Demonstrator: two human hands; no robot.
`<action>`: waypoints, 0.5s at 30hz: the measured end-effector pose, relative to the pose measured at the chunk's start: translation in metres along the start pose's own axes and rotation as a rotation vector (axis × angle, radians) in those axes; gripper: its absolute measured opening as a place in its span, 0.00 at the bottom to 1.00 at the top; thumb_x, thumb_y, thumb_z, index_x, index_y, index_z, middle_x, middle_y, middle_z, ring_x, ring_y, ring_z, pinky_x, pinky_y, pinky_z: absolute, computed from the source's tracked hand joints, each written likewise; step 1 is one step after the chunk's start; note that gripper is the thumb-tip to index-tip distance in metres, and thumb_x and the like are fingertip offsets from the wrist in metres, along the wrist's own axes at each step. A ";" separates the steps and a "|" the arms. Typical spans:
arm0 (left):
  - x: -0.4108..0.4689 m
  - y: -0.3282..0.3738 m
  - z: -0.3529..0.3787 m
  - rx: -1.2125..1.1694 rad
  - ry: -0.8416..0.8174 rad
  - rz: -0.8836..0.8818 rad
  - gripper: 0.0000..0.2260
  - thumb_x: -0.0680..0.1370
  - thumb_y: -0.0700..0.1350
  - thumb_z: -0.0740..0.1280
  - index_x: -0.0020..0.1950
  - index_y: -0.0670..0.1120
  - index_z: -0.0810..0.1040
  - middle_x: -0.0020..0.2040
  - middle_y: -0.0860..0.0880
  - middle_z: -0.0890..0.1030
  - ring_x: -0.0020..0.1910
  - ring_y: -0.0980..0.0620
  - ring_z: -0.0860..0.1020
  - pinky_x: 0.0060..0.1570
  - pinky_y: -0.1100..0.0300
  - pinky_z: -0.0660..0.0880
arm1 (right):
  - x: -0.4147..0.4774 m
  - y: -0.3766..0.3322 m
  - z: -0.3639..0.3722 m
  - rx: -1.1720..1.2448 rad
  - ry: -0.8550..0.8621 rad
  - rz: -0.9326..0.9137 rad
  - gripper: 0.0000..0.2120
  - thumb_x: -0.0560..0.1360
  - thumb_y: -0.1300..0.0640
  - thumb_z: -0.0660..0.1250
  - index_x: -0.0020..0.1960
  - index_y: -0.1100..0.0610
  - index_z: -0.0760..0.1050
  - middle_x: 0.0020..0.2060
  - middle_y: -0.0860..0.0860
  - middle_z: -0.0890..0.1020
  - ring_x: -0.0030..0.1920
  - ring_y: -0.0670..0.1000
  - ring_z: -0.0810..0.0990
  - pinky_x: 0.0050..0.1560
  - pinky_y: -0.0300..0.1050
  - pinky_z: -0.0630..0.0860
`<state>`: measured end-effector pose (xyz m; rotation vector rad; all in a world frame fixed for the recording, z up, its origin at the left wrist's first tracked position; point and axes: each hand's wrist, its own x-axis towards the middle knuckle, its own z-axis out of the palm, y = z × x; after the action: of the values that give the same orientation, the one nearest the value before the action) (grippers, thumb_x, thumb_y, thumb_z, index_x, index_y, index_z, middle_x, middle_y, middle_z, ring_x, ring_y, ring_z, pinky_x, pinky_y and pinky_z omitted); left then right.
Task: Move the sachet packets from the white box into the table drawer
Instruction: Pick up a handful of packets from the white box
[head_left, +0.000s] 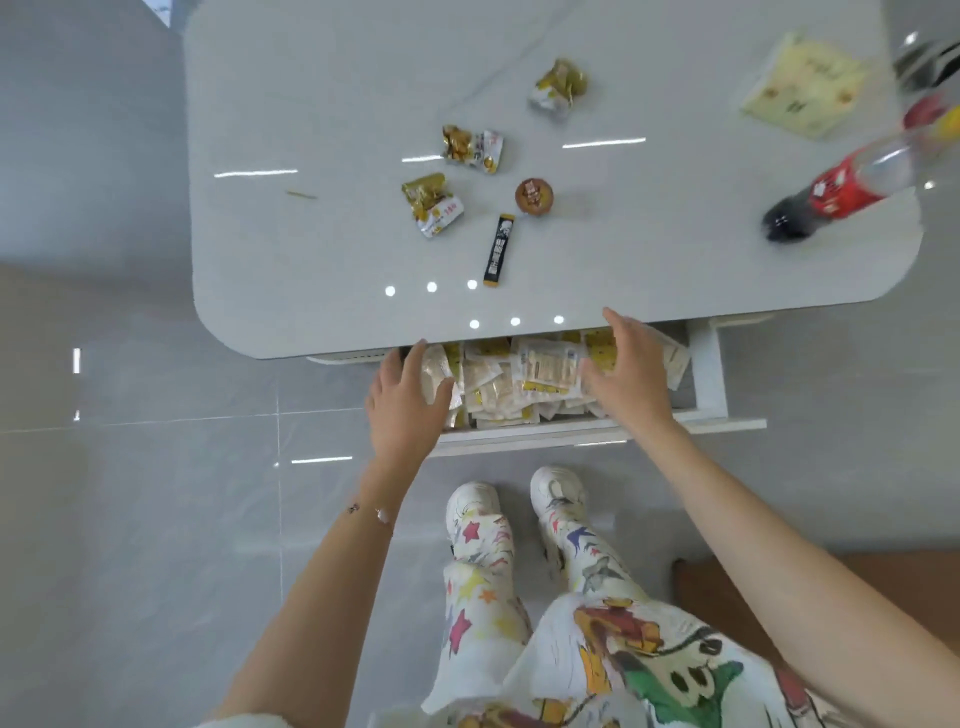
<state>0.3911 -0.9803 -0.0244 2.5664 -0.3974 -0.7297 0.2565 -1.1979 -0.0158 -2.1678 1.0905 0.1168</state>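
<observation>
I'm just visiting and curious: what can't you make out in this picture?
Head view:
- Back of the drawer: hidden under the tabletop.
- Some sachets: covered by the left hand and right hand.
- Print on the sachets: too small.
- Bottle: blurred, label unreadable.
- Pale yellow pack: blurred.

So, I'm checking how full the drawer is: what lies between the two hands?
Head view: a heap of sachet packets in the open drawer fills the stretch between the left hand and right hand.
</observation>
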 end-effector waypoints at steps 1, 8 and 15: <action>-0.010 0.012 -0.019 0.045 0.010 0.045 0.26 0.79 0.55 0.62 0.76 0.55 0.61 0.76 0.45 0.60 0.75 0.43 0.57 0.73 0.44 0.57 | -0.007 -0.013 -0.019 -0.065 -0.016 -0.046 0.30 0.77 0.52 0.66 0.75 0.52 0.60 0.72 0.54 0.66 0.73 0.55 0.61 0.71 0.52 0.61; -0.070 0.067 -0.137 0.330 0.119 0.197 0.29 0.79 0.60 0.59 0.78 0.54 0.57 0.79 0.45 0.54 0.77 0.41 0.51 0.75 0.44 0.48 | -0.050 -0.099 -0.124 -0.437 -0.074 -0.326 0.31 0.78 0.47 0.61 0.78 0.48 0.54 0.77 0.55 0.55 0.76 0.59 0.50 0.75 0.56 0.48; -0.129 0.079 -0.210 0.203 0.266 0.058 0.30 0.78 0.58 0.64 0.77 0.52 0.61 0.78 0.44 0.56 0.76 0.40 0.55 0.74 0.44 0.52 | -0.078 -0.186 -0.171 -0.602 -0.078 -0.558 0.27 0.79 0.51 0.60 0.76 0.51 0.58 0.77 0.56 0.53 0.77 0.60 0.47 0.75 0.58 0.45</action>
<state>0.3900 -0.9294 0.2296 2.7807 -0.4764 -0.3348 0.3060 -1.1766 0.2432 -2.8938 0.3906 0.2988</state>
